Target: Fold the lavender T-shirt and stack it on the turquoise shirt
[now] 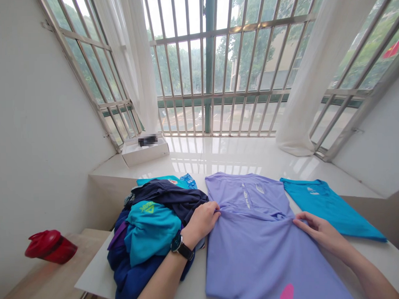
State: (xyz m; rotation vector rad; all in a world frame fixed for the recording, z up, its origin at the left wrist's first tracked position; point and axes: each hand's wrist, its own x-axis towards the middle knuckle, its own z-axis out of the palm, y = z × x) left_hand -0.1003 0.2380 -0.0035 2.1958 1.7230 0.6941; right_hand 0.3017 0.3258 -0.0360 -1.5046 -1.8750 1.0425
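Observation:
A lavender T-shirt (255,248) lies on the white table in front of me, with a pink mark near its lower part and a raised crease across its upper part. My left hand (202,221), with a dark watch on the wrist, pinches the shirt's left side at that crease. On the opposite side my right hand (315,228) grips the fabric between thumb and fingers. A rumpled heap of clothes (153,229), navy, teal and purple, is left of my left hand. To the right a folded blue T-shirt (332,210) lies flat.
A white open box (144,156) with a blurred dark item stands on the window sill (193,154). Barred windows and white curtains (302,98) rise behind. At the far left, a red shaker bottle (50,247) sits on a lower wooden surface (30,282).

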